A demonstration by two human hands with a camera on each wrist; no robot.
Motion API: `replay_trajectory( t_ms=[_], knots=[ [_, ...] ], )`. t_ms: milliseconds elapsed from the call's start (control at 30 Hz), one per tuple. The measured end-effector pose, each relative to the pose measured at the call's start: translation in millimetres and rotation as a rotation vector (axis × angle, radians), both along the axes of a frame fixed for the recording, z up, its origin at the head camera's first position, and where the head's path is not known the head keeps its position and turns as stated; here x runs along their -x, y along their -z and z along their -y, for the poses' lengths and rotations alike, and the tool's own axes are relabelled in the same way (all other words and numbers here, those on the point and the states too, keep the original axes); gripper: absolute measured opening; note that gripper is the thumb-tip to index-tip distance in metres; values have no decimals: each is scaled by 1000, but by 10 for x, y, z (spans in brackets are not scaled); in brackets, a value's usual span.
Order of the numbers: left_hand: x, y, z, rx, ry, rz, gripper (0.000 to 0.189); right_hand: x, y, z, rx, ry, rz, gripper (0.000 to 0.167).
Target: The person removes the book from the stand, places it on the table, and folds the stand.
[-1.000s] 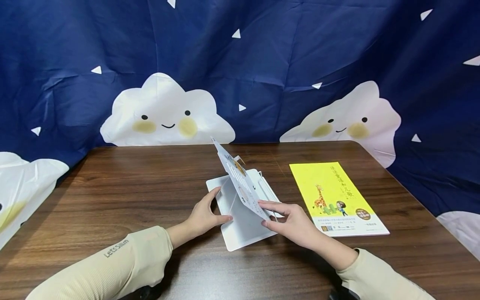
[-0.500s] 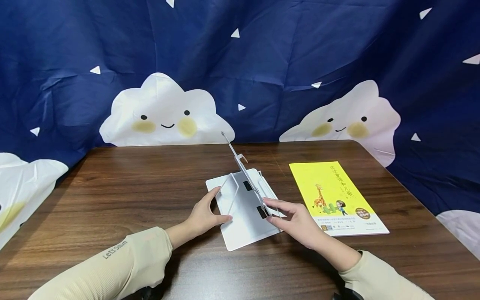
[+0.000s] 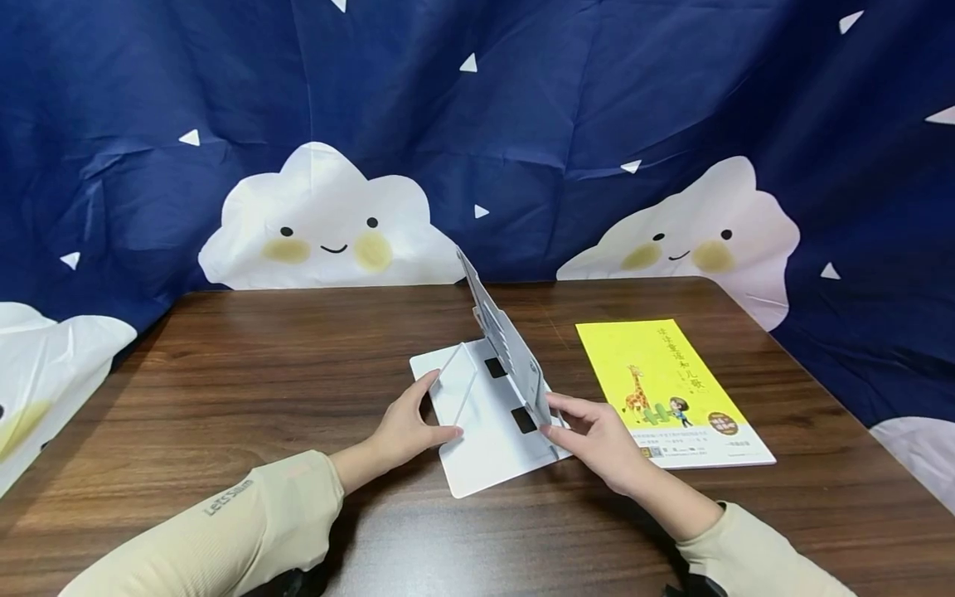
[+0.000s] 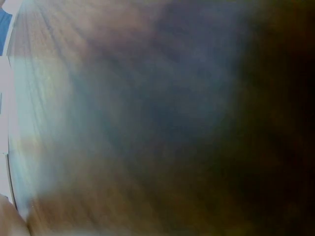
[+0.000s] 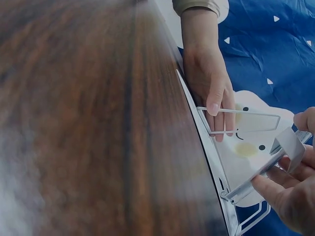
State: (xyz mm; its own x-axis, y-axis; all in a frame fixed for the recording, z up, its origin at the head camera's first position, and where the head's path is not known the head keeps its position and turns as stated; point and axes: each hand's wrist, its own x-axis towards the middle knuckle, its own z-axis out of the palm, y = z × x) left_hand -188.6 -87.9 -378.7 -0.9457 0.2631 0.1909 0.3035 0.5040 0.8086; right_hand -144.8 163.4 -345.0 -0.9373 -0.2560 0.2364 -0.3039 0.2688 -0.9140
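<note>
A white folding book stand lies at mid-table, its flat base on the wood. From the base's right part rises a grey slotted panel, steeply tilted. Two black pads show on the base, and a thin wire loop stands up near its left side. My left hand holds the base's left edge, thumb and index finger spread along it; the other fingers are hidden in the head view. Thumb and fingers of my right hand pinch the panel's near lower edge. A bent metal tab shows beside that hand.
A yellow book with a giraffe on its cover lies flat to the right of the stand. Behind the brown wooden table hangs a dark blue curtain with cloud prints. The left wrist view is mostly blurred and dark.
The panel has swung from leaning left to steeper and further right, so its underside now faces the head view and the black pads show. My right hand moved slightly right; my left stayed put.
</note>
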Motion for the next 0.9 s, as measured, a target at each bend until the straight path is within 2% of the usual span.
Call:
replay_trajectory(
  t_ms=[167, 733, 900],
  knots=[
    [1, -8, -16, 13, -3, -1, 81, 9, 10, -30, 16, -11, 15, 38],
    [-11, 14, -63, 146, -4, -98, 77, 12, 30, -27, 69, -6, 41, 38],
    [-29, 17, -92, 185, -6, -89, 77, 14, 35, -35, 81, -8, 41, 38]
  ],
)
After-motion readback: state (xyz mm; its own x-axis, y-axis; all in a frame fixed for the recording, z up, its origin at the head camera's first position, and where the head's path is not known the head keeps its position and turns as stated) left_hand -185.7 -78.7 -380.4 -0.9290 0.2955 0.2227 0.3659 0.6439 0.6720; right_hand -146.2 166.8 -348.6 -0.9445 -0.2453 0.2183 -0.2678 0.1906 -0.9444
